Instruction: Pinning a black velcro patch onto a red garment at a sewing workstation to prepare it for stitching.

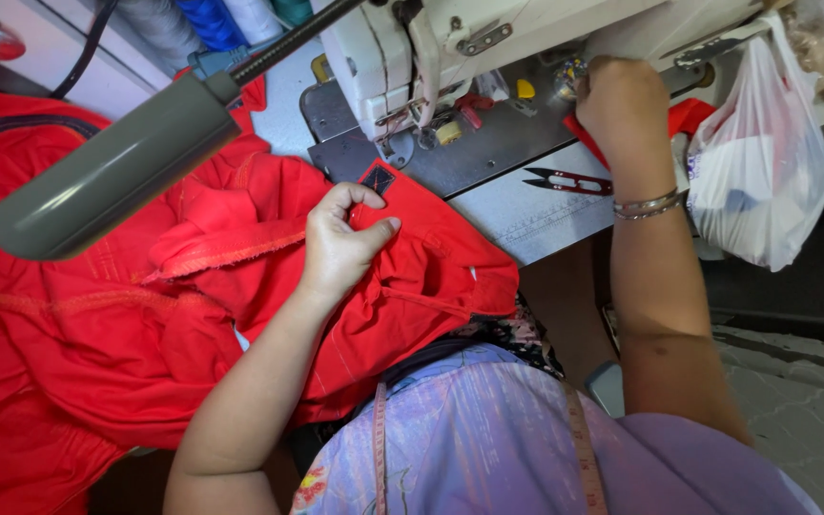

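Here we see one white plastic bag hanging right of the sewing machine, its white contents unclear. Our left hand pinches the red fabric just below the machine. Our right hand curls closed at the machine's base; its hold is hidden.

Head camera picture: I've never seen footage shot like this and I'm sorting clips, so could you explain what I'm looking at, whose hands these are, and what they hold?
There is no robot here. One camera sits on a person's head and looks down, so the arms entering from below are the person's own.

The left hand pinches a fold of red fabric near a small dark patch, beside the needle area of a white sewing machine. The right hand reaches up to the machine; its grip is hidden behind the knuckles.

On the grey table lie red-handled thread snips. A grey lamp juts in from the left, and a white plastic bag hangs at the right. A measuring tape drapes over the person's neck.
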